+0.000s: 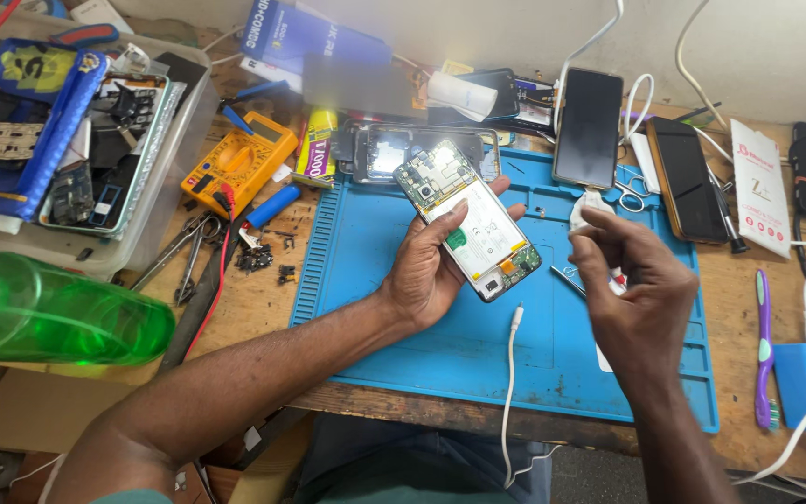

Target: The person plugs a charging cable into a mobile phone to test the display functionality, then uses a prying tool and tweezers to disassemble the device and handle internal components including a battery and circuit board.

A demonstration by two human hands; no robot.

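- Phone, back cover off: we hold it in our left hand, fingers wrapped around its edges, raised above the blue repair mat. Its white battery and green circuit boards face up.
- Right hand: our grip is pinched together, thumb against fingertips, just right of the phone's lower end. It appears closed on a small white piece, though we cannot tell exactly what that piece is.
- Progress, as we judge it: the phone already stands opened, with its internals bare; no cover or frame is back on it, so refitting and closing remain.
- Mat: a loose white cable end lies below the phone, and thin metal tweezers rest beside our right hand.
- Behind the mat: a second opened phone lies flat, a dark-screened phone leans near the wall, and another dark phone lies to its right beside small scissors.
- Left part of the tabletop: a yellow multimeter, metal pliers, small dark screws and scraps, a clear plastic bin of phone parts, and a green bottle close to the camera.
- Right edge: a purple toothbrush and white cables.
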